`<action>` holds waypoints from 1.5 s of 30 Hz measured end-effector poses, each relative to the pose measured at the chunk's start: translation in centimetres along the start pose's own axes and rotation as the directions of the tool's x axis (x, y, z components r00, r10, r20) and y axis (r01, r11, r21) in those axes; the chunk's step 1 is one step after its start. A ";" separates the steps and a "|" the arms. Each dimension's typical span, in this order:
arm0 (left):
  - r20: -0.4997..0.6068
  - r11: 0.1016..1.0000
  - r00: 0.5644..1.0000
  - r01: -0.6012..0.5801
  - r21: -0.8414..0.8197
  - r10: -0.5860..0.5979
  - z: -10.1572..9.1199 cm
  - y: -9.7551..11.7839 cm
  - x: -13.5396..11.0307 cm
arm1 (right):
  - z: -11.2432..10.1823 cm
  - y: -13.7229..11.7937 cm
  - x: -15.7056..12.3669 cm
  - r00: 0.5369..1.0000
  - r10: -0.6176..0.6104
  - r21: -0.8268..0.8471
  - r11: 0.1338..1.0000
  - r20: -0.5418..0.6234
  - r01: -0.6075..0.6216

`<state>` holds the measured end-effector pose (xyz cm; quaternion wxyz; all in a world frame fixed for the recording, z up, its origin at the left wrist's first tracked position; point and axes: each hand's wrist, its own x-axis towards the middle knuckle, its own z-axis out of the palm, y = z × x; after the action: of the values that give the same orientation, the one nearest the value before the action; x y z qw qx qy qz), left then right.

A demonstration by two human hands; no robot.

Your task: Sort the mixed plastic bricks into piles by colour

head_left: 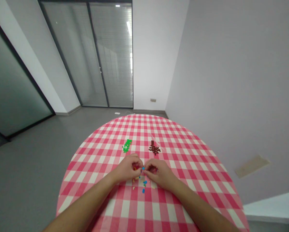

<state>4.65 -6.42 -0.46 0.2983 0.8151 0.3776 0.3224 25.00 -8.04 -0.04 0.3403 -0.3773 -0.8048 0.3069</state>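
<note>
My left hand and my right hand meet over the middle of a round table with a red and white checked cloth. Both hands are closed in a pinch, fingertips touching around a tiny blue piece. Something red shows inside my left fingers. Under the hands lie several small loose pieces in blue, green and cream. Farther back sit a pile of green pieces on the left and a pile of dark brown pieces on the right.
The table stands in a bare room with a grey floor. Glass doors with blinds are at the back left. A plain wall runs close along the right. The table's rim falls away on every side.
</note>
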 end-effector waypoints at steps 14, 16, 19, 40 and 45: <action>-0.095 0.999 0.995 0.017 -0.050 -0.022 -0.7 0.2 0.3 | -1.5 0.4 0.2 0.979 -0.010 -0.030 1.000 -0.205 0.004; -0.110 0.997 0.993 0.040 -0.062 -0.047 -1.1 0.0 0.3 | -2.3 0.4 0.2 0.952 -0.003 -0.040 0.999 -0.307 -0.009; -0.116 0.995 0.991 0.066 -0.071 -0.074 -1.4 -0.2 0.2 | -3.1 0.4 0.1 0.916 0.004 -0.050 0.998 -0.402 -0.026; 0.018 0.994 0.995 0.099 0.035 -0.099 -1.2 -1.2 0.1 | -8.0 3.5 -0.7 0.919 0.354 -0.279 0.913 0.175 -0.298; 0.117 0.996 0.990 0.067 0.055 -0.073 -1.3 -1.0 0.0 | -8.3 3.6 -0.9 0.885 0.406 -0.359 0.880 0.227 -0.311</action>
<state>3.21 -5.51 -0.37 0.3103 0.8266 0.3955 0.2528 33.40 -4.91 1.78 0.0887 -0.5200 -0.7997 0.2868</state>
